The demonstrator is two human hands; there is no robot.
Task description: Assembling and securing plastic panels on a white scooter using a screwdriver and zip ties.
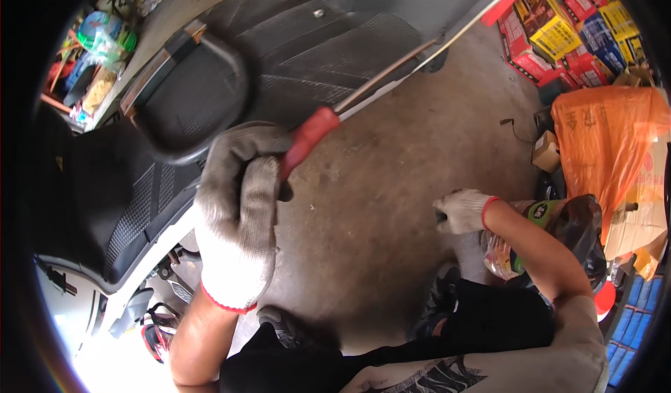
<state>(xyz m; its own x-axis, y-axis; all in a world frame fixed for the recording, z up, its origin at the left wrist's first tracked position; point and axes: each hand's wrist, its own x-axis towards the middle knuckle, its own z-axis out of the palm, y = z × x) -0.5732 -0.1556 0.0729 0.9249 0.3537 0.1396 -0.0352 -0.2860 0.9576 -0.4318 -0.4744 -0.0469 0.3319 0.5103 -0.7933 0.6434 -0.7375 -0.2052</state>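
Observation:
My left hand, in a white knit glove with grey-coated fingers, is closed round the red handle of a screwdriver. Its long metal shaft points up and to the right, over the edge of a black plastic vehicle floor. Where the tip lies against that edge is hard to make out. A curved black grab bar rises from the floor close to the left hand. My right hand, gloved alike, hangs over the concrete on the right. Its fingers are curled, and a dark patch shows at them; what they hold, if anything, cannot be made out.
Concrete floor lies between my hands, with my shoes at its near side. Colourful boxes are stacked at the far right. An orange plastic bag, cardboard and a clear plastic bag stand by my right arm. Clutter fills the far left.

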